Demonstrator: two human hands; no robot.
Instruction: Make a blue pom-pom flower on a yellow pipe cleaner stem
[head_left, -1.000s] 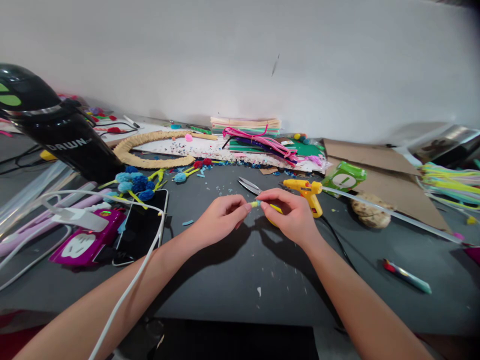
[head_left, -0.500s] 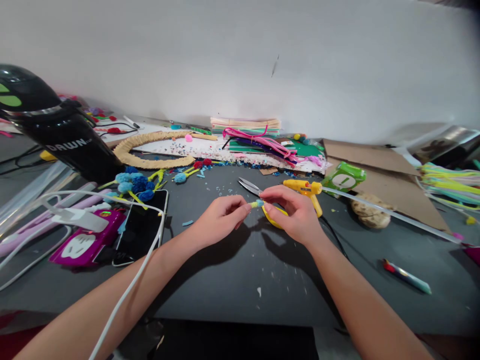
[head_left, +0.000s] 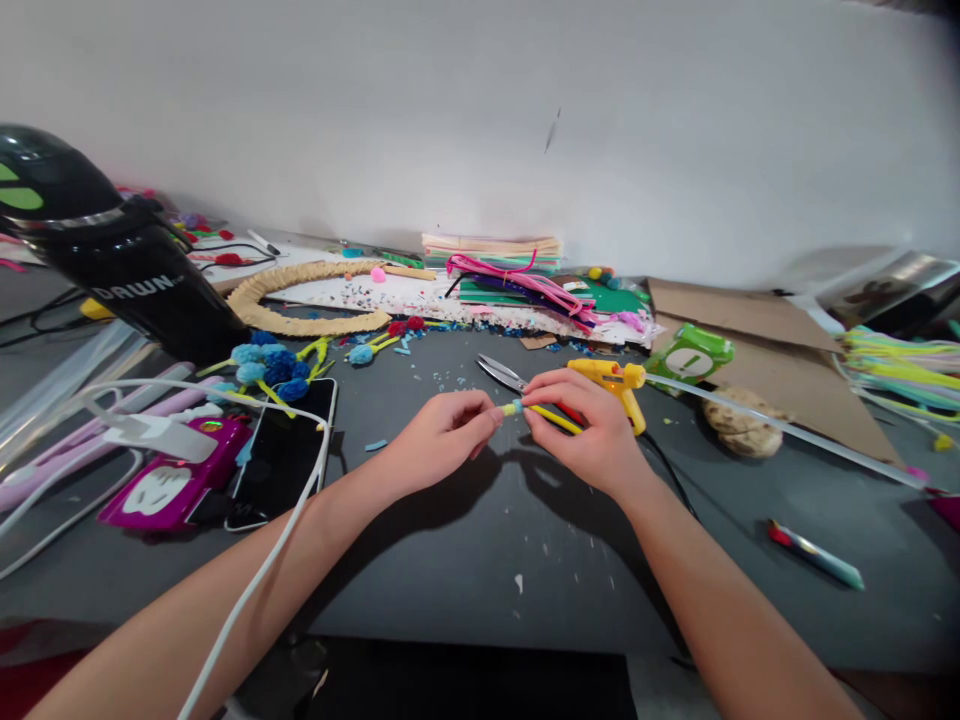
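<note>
Between my two hands is a short fuzzy pipe cleaner piece (head_left: 511,409), yellow-green with a light blue end. My left hand (head_left: 448,438) pinches its yellow-green end between thumb and forefinger. At the blue end, the thumb and fingertips of my right hand (head_left: 583,425) close on the piece. Scissors (head_left: 501,373) with silver blades lie on the table just behind, their yellow and red handles partly covered by my right hand. A yellow glue gun (head_left: 609,375) rests behind that hand.
At the left stand a black bottle (head_left: 161,280), blue pompoms on green stems (head_left: 274,370), a phone (head_left: 289,450) and a magenta power bank (head_left: 176,478). A white cable crosses my left forearm. Pipe cleaner bundles (head_left: 525,285) lie at the back, a green box (head_left: 690,355) and a pen (head_left: 816,555) right.
My right thumb and fingers have drawn closer together on the blue end of the pipe cleaner piece. More of the scissors' handles shows now. My left hand has hardly moved.
</note>
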